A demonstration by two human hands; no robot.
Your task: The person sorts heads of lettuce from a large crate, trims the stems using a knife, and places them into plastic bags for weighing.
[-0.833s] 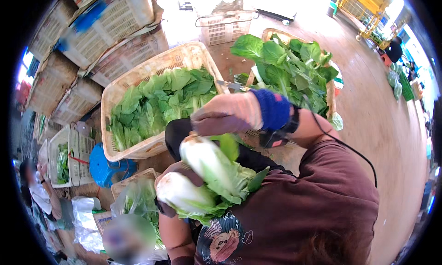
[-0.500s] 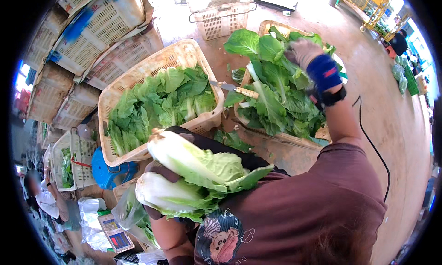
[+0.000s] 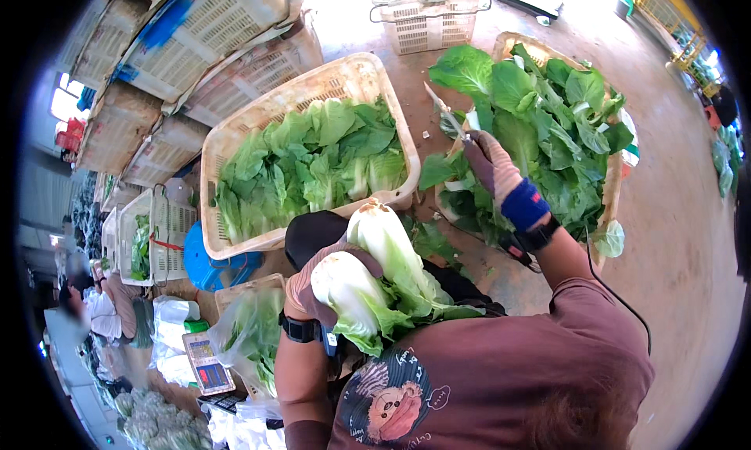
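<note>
Two heads of napa cabbage [image 3: 399,254], white at the base and pale green at the leaves, rest against my body over my lap. My gloved left hand [image 3: 313,282] is closed around them from the left, fingers between the two heads. My gloved right hand [image 3: 491,162] is closed on a knife [image 3: 442,102]; its blade points up and left, and its handle is mostly hidden in the glove. That hand is over the left side of a crate [image 3: 612,192] heaped with loose green leaves [image 3: 540,121].
A beige crate [image 3: 391,82] holds rows of leafy greens [image 3: 313,153]. Behind it, crates [image 3: 211,35] are stacked high. A blue stool [image 3: 205,254], a scale [image 3: 210,364] and plastic bags stand at left, with another person [image 3: 106,309] beyond. A black cable [image 3: 626,305] runs at right.
My right hand has come from the far side of the leaf heap to the knife lying at the crate's edge and picked it up. The cabbages have tilted more upright in my left hand.
</note>
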